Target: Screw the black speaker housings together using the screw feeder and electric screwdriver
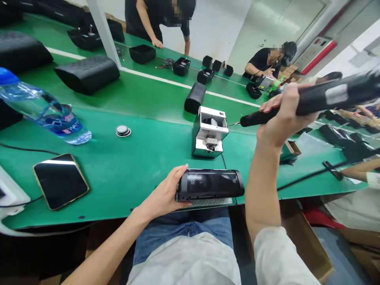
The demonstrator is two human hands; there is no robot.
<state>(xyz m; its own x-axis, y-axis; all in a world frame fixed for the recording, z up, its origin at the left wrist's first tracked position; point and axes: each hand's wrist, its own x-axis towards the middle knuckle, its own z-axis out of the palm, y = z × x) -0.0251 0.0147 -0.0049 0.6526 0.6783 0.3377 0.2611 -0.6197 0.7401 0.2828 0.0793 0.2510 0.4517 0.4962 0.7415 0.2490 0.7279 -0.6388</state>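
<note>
— Black speaker (210, 185) is lying crosswise at the table (133, 170) edge; left hand (164, 194) is cupping its left end.
— Right hand (283, 118) is gripping the driver (311, 101) above, tip pointing left at the feeder (209, 132).

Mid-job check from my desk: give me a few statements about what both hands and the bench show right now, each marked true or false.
1. The left hand grips one end of the black speaker lying at the near edge of the green bench. True.
2. The right hand is empty. False: it holds an electric screwdriver, its tip pointing at the small metal box.
3. The water bottle stands upright. False: it leans steeply in the picture, cap up and to the left.
4. A phone lies flat with a dark screen, left of the speaker. True.
5. The screwdriver tip touches the speaker. False: it is up by the metal box, apart from the speaker.
</note>
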